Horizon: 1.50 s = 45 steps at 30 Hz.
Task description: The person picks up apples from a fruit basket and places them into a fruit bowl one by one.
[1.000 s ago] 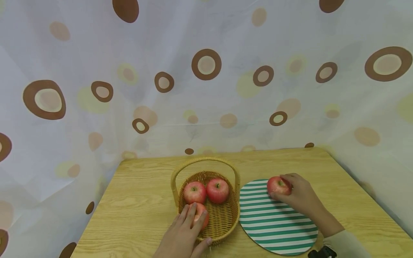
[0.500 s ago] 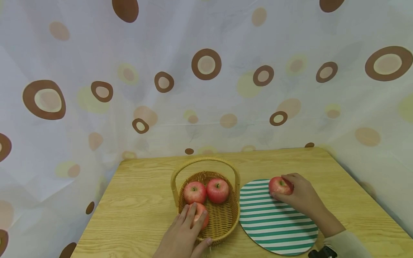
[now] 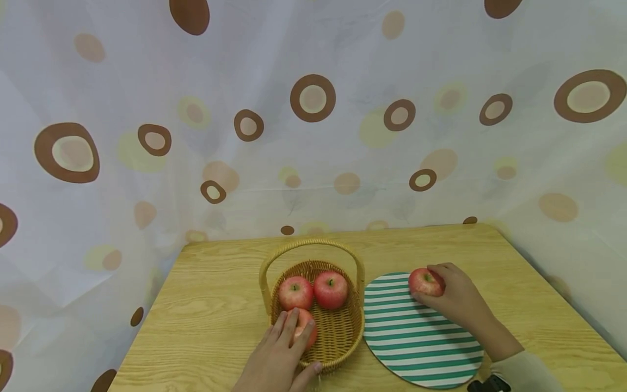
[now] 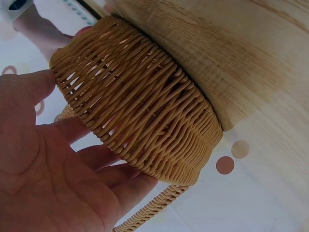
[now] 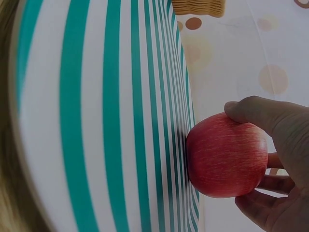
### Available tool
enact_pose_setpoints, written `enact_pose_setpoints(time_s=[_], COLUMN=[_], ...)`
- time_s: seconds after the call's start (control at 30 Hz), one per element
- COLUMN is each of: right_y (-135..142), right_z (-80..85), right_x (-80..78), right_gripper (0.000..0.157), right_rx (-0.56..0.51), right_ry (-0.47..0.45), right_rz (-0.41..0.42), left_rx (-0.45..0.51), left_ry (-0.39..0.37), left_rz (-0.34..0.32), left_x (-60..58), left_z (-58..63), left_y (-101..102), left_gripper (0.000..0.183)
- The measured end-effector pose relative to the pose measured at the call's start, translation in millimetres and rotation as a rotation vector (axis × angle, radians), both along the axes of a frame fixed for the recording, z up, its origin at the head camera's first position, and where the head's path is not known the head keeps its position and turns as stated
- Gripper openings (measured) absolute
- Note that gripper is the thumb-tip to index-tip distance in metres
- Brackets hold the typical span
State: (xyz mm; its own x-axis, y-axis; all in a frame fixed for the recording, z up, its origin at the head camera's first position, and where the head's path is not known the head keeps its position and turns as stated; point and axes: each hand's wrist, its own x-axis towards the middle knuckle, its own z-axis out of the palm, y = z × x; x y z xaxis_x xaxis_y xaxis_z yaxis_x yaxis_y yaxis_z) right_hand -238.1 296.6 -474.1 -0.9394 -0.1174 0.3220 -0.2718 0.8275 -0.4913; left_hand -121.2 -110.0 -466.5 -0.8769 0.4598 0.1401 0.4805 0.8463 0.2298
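In the head view, my right hand (image 3: 458, 294) holds a red apple (image 3: 424, 282) at the far part of a round green-and-white striped mat (image 3: 416, 340). The right wrist view shows thumb and fingers around the apple (image 5: 226, 157), its side right at the striped surface (image 5: 96, 116). My left hand (image 3: 279, 351) reaches over the near left rim of a wicker basket (image 3: 338, 332), its straight fingers lying across a nearer apple (image 3: 306, 326). Two more red apples, a left one (image 3: 295, 293) and a right one (image 3: 330, 290), sit behind it. In the left wrist view, the left fingers (image 4: 133, 186) overlap the basket's rim.
The basket's tall arched handle (image 3: 313, 241) rises above the apples. Basket and mat stand side by side on a light wooden table (image 3: 210, 305). A white curtain (image 3: 313, 152) with brown and yellow spots hangs behind and at both sides.
My right hand shifted very slightly to the right with the apple, mostly in the first half second. The left hand, basket and the apples in it have stayed in place.
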Motion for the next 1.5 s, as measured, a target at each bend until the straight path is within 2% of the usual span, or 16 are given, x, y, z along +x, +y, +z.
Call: enact_pose_setpoints(time_s=[0.37, 0.6, 0.8, 1.0, 1.23, 1.4, 1.5], right_y=[1.2, -4.0, -20.5, -40.4, -57.2, -71.1, -79.1], right_z=[-2.3, 7.2, 21.6, 33.8, 34.6, 33.6, 32.3], right_x=[0.2, 6.7, 21.3, 35.7, 53.3, 62.3, 64.7], right_gripper=[0.076, 0.073, 0.066, 0.062, 0.044, 0.042, 0.042], right_rx=[0.014, 0.006, -0.024, -0.04, -0.046, -0.062, -0.065], right_ry=[0.019, 0.044, 0.09, 0.093, 0.157, 0.259, 0.283], right_rz=[-0.003, 0.013, 0.072, 0.113, 0.175, 0.275, 0.336], left_rx=[0.004, 0.008, 0.012, 0.004, -0.012, -0.009, -0.005], left_ry=[-0.01, -0.008, -0.001, 0.003, -0.003, -0.006, 0.01], left_rz=[0.0, -0.003, -0.006, -0.002, -0.005, -0.005, 0.006], left_x=[0.3, 0.4, 0.3, 0.4, 1.1, 1.0, 0.7], left_z=[1.0, 1.8, 2.8, 3.0, 4.2, 5.4, 5.4], left_y=[0.0, -0.1, 0.5, 0.7, 2.3, 1.7, 0.7], left_gripper=[0.071, 0.071, 0.07, 0.07, 0.071, 0.073, 0.074])
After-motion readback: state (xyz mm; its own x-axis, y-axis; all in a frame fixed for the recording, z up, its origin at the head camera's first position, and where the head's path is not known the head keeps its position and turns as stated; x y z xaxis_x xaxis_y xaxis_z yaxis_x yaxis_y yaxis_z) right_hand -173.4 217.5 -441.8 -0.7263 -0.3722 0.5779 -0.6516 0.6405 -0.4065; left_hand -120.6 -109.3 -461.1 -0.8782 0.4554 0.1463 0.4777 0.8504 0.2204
